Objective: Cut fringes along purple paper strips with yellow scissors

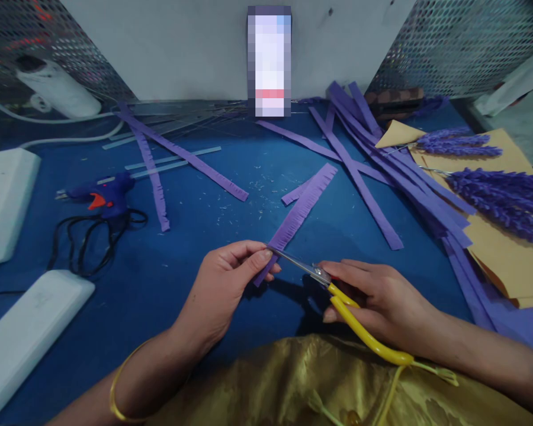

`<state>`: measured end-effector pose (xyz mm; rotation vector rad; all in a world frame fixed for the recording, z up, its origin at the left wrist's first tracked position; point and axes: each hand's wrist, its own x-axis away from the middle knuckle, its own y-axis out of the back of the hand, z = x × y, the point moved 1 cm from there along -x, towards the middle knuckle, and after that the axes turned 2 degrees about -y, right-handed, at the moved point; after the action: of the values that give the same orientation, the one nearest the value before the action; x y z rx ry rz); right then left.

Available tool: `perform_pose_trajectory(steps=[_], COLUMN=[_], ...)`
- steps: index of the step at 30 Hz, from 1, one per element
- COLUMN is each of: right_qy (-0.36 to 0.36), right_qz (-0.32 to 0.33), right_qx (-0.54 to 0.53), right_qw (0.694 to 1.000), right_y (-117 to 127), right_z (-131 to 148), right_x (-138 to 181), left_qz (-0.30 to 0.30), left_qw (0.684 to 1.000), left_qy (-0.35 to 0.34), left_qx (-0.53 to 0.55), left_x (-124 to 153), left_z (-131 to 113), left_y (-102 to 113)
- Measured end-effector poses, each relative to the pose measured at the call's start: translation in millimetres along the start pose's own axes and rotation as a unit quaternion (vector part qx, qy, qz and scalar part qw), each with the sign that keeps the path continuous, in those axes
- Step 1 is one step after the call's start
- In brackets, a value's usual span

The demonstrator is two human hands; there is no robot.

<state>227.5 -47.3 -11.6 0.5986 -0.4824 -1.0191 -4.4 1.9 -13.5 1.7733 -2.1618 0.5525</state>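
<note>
Evidently the work in hand was snipping a fringe into the purple strip (299, 207), which ran from the centre of the frame down to the lower middle. The left hand (224, 278) pinched the strip's lower end between thumb and fingertips. The right hand (382, 302), at lower right, was closed through the yellow handles of the scissors (333, 289). Their blades met the strip just beside the left thumb, at a narrow angle if parted at all.

To do this well, I judged, each cut had to stop short of the far edge so that the band stayed whole. Holding the paper taut close to the blades and spacing the cuts evenly would also help.

No bin, tray or box stood open in view. The nearest thing to a holder was the tan paper sheet (493, 248) at the right edge, which bore several fringed lavender sprigs (501, 204). Loose uncut strips (373, 148) lay fanned on the blue table (182, 296) at upper right. A glue gun (104, 195) lay at middle left, and two white blocks (4, 201) at the left edge were shut, their contents hidden.
</note>
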Motion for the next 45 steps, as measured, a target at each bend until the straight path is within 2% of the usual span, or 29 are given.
perform_pose_trajectory(steps=[3, 7, 10, 17, 22, 40, 45], right_qy=[-0.018, -0.064, -0.078, -0.052, -0.04, -0.01, 0.013], right_qz=[0.012, 0.063, 0.074, 0.014, -0.002, 0.005, -0.009], right_qx=[-0.024, -0.125, -0.164, -0.065, -0.002, -0.001, 0.014], right_qw=[0.999, 0.988, 0.981, 0.996, 0.999, 1.0, 1.0], right_y=[0.7, 1.2, 1.0, 0.0, 1.8, 1.1, 1.7], right_z=[-0.8, -0.6, 0.0, -2.3, -1.8, -0.1, 0.0], right_x=[-0.5, -2.2, -3.1, -0.6, 0.1, 0.4, 0.3], left_qz=[0.005, 0.031, 0.024, 0.004, -0.012, -0.015, -0.017], left_qw=[1.0, 0.998, 0.998, 1.0, 1.0, 0.999, 0.999], left_qy=[0.008, 0.03, 0.033, 0.013, 0.009, 0.023, 0.029], left_qx=[0.015, 0.046, 0.046, 0.009, 0.016, 0.027, 0.024], left_x=[-0.8, -2.7, -2.7, -0.7, -0.4, -0.6, -0.9], left_z=[0.6, 1.6, 1.0, -0.6, -2.3, -2.2, -1.9], left_y=[0.4, 0.6, 0.4, 0.3, 1.0, -0.4, -0.7])
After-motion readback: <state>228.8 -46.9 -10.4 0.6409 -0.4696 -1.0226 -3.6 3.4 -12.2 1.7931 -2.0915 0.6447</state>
